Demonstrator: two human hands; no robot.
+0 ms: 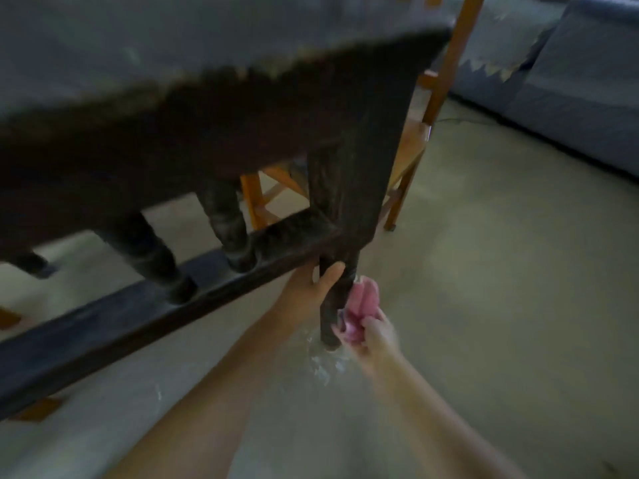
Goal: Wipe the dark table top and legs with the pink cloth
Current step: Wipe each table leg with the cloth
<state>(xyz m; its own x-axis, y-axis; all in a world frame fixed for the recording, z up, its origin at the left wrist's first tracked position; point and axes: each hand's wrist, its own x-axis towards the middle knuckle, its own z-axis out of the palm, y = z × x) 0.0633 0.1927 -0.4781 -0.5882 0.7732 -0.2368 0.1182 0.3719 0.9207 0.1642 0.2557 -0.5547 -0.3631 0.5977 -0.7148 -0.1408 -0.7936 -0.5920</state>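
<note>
Low in the centre of the frame, the dark bench leg [333,305] is gripped by the left hand [313,288], its thumb curled round the near face. Just right of it, the pink cloth [359,307] is bunched in the right hand [371,340], whose grip is clamped on it, and appears pressed against the leg, though blur obscures the contact. The bench top [138,46] fills the upper left; an orange chair [439,98] stands behind.

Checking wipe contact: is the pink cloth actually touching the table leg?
Touching. In the head view the right hand presses the bunched pink cloth against the side of the dark table leg, no floor showing between them.
</note>
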